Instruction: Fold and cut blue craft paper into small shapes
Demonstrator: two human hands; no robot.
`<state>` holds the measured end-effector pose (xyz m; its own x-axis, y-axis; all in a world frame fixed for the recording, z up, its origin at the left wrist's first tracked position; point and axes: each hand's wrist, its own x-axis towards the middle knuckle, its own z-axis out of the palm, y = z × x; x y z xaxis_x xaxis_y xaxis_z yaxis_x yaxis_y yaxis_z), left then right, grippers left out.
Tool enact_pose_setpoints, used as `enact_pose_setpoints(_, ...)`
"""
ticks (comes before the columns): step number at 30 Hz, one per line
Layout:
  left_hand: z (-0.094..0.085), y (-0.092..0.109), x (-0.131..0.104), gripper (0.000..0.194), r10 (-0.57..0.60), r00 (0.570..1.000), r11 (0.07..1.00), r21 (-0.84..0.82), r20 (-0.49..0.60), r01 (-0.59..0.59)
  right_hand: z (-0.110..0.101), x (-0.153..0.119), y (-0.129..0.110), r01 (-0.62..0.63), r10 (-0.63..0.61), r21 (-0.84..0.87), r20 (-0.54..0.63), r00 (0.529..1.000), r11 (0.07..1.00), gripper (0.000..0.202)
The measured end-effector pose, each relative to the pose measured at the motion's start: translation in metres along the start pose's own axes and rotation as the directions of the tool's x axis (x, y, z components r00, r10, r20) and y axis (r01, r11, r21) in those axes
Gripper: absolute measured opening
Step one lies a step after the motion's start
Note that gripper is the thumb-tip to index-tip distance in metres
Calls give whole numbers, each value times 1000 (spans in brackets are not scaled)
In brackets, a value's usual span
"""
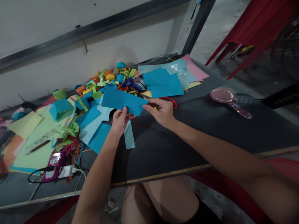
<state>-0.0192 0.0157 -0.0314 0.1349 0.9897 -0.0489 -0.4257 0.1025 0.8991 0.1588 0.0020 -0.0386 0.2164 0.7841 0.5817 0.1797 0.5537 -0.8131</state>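
So I had both hands up over the middle of the bench (158, 158), with a rectangular piece of blue paper (122, 99) stretched between them, tilted and clear of the top. The left hand (120, 121) was grasping its lower edge, thumb in front and the other fingers tucked behind. The right hand (163, 113) was pinching the right-hand end between thumb and forefinger, so neither one was loose. I could see a red handle (172, 101) poking out just behind the right hand, though the rest of it was mostly hidden. A light blue strip (129, 135) lay below the left hand, toward the near edge. Along the far edge I had a heap of colourful folded paper bits (102, 81), with a blue glue gun (132, 83) right by it, then some blue sheets (161, 82) and, by the far right corner, pink paper (198, 70). A pink hairbrush (223, 95) sat by itself nearer the right edge. Over at the left part of the near edge I spotted a purple gadget (54, 163) with a black cable, beside a big pale green sheet (39, 137).
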Motion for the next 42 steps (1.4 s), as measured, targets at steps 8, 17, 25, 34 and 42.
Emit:
enact_pose_setpoints(8, 4, 1, -2, 48, -12, 1000, 1000, 0, 8, 12, 1, 1, 1, -47, 47, 24, 14, 999, 999, 22)
enact_pose_setpoints(17, -2, -2, 0, 48, 28, 999, 994, 106, -16, -26, -2, 4, -5, -72, 68, 53, 72, 995, 996, 27)
enact_pose_setpoints(25, 0, -2, -6, 40, 149, 988, 954, 259, 29, -152, -1, 3, -10, -85, 83, 15, 108, 991, 996, 31)
enact_pose_setpoints(34, 8, -10, -10, 43, 223, 975, 950, 227, -14, -214, 0, 0, -17, -45, 51, -46, 127, 991, 998, 33)
enact_pose_setpoints(42, 10, -8, -11, 32, 202, 978, 956, 226, -56, -184, 0, -1, -18, -33, 41, -80, 106, 993, 996, 35)
